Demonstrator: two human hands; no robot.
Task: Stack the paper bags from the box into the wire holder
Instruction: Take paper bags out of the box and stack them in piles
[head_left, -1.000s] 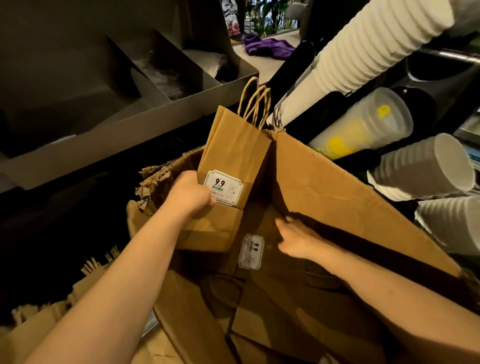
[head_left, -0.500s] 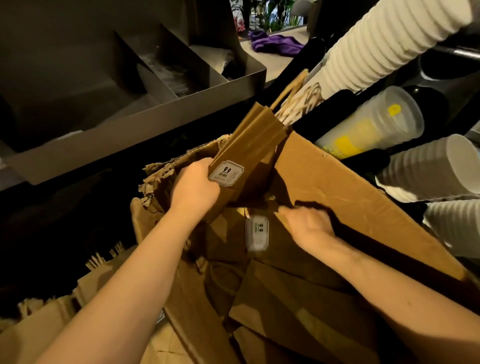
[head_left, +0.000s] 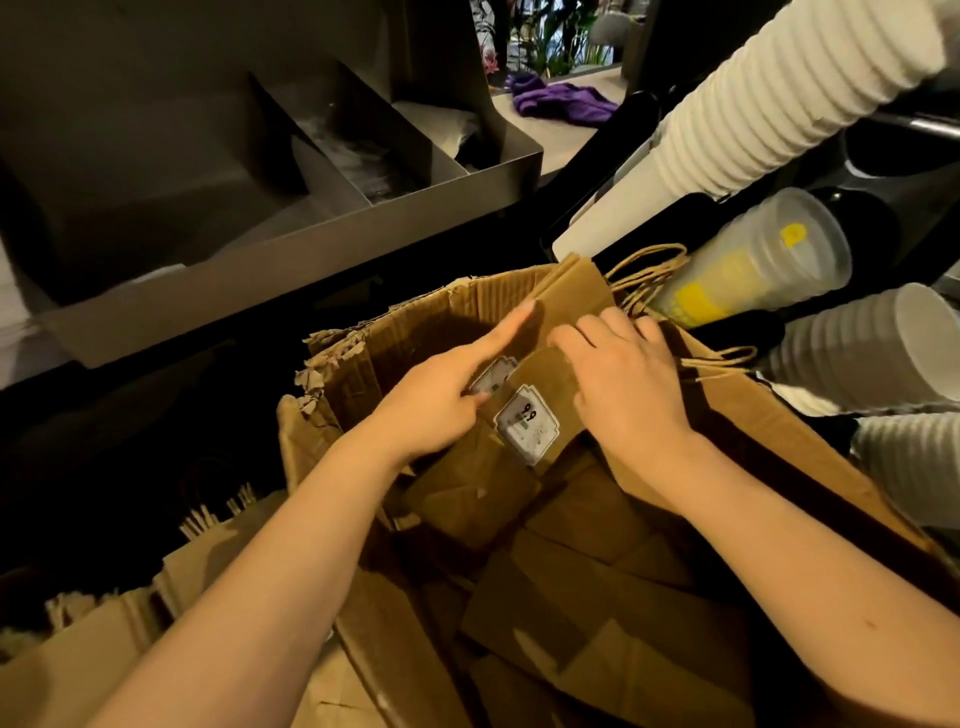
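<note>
A torn cardboard box (head_left: 779, 467) holds several flat brown paper bags. My left hand (head_left: 441, 400) holds a bunch of bags (head_left: 576, 291) leaning against the box's far right corner, with its index finger stretched along them. Their twine handles (head_left: 644, 275) stick out past the rim. My right hand (head_left: 628, 389) curls its fingers over the top edge of a bag with a white "9.9" sticker (head_left: 524, 431), just beside the left hand. More bags (head_left: 597, 597) lie loose deeper in the box. I cannot make out the wire holder.
Stacked white cups (head_left: 779, 93) and clear cups (head_left: 748, 260) jut in from the right, close to the box. A steel compartment shelf (head_left: 311, 249) overhangs the far left. Other brown bags (head_left: 104, 649) stand at the lower left. A purple cloth (head_left: 561, 98) lies on the far counter.
My left hand has tipped its upright bunch of bags over to the right and lowered it against the box corner. My right hand rose from the loose bags onto the stickered bag.
</note>
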